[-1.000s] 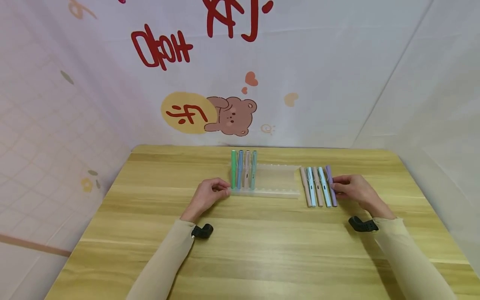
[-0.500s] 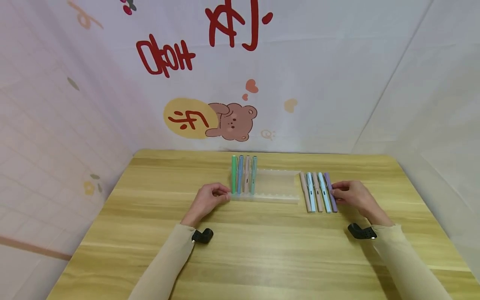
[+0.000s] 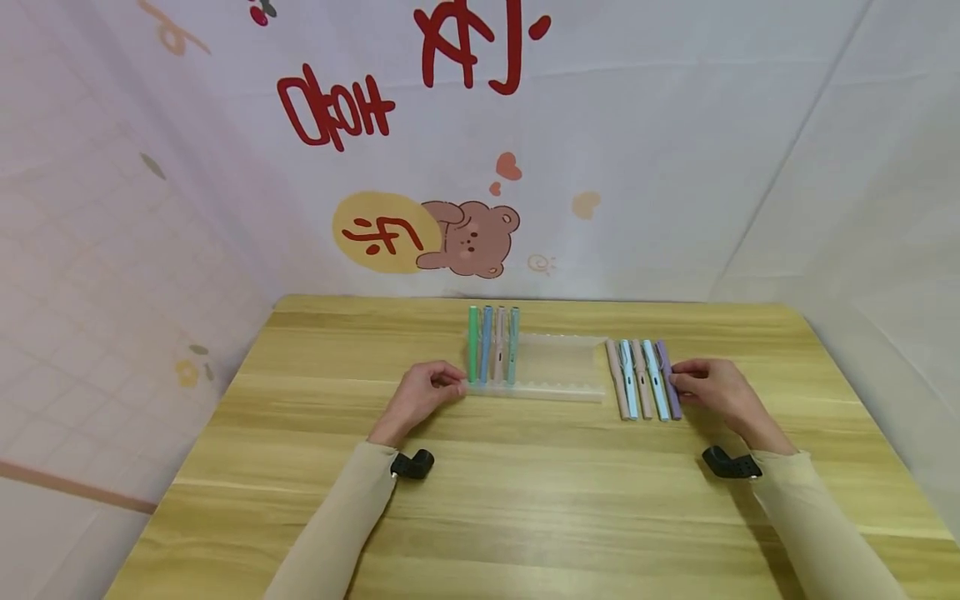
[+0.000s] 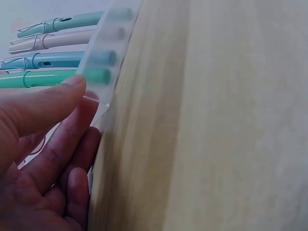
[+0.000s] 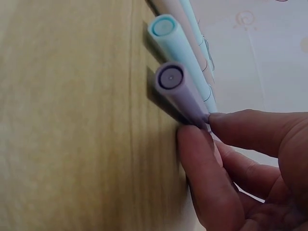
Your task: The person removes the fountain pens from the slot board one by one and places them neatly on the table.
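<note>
A clear pen rack (image 3: 558, 393) stands on the table, its left part carrying a green pen (image 3: 473, 346), a blue pen (image 3: 486, 346), a pinkish pen (image 3: 499, 346) and a teal pen (image 3: 513, 346) side by side. My left hand (image 3: 426, 396) pinches the rack's left front corner; in the left wrist view the thumb (image 4: 72, 89) lies on it beside the green pen's end. Right of the rack several pens lie in a row. The purple pen (image 3: 669, 381) is the outermost, and my right hand (image 3: 716, 392) pinches it between thumb (image 5: 255, 127) and fingers.
Next to the purple pen lies a light blue pen (image 3: 656, 379), then a beige pen (image 3: 641, 379), another light blue pen (image 3: 628, 379) and a beige pen (image 3: 617, 379). A printed cloth wall (image 3: 637, 150) rises behind the wooden table (image 3: 555, 500).
The purple pen's upper end has come down slightly, so it now lies level with the row. Both hands keep their places; the head view has shifted a little.
</note>
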Tool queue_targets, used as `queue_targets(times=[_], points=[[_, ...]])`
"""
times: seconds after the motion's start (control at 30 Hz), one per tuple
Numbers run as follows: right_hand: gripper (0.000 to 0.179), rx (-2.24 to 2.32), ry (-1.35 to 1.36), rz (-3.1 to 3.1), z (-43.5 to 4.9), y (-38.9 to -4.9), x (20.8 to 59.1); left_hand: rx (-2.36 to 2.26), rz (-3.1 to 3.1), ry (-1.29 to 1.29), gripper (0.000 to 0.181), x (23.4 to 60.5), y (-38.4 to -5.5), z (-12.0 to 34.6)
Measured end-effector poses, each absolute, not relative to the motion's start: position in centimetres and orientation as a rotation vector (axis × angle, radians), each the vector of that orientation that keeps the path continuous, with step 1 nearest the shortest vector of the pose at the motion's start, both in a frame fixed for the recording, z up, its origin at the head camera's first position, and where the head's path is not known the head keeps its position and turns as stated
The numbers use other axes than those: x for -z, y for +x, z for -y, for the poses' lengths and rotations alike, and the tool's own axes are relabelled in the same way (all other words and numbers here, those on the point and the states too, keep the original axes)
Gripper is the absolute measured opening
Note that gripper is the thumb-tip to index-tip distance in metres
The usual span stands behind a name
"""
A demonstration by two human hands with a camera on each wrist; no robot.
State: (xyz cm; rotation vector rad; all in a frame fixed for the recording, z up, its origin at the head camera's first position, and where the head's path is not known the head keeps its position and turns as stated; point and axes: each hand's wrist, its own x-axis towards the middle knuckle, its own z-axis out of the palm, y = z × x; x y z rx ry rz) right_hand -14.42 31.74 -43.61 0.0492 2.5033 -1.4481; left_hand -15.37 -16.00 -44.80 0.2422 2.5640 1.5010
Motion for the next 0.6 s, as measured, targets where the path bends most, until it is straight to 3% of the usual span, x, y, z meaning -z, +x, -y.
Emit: queue_targets(times=[0.6], points=[[0.052, 1.416, 0.108, -2.533, -32.2, -13.35, 43.18, -1.484, -2.55, 0.232, 0.016, 44.66, -15.48, 15.95]])
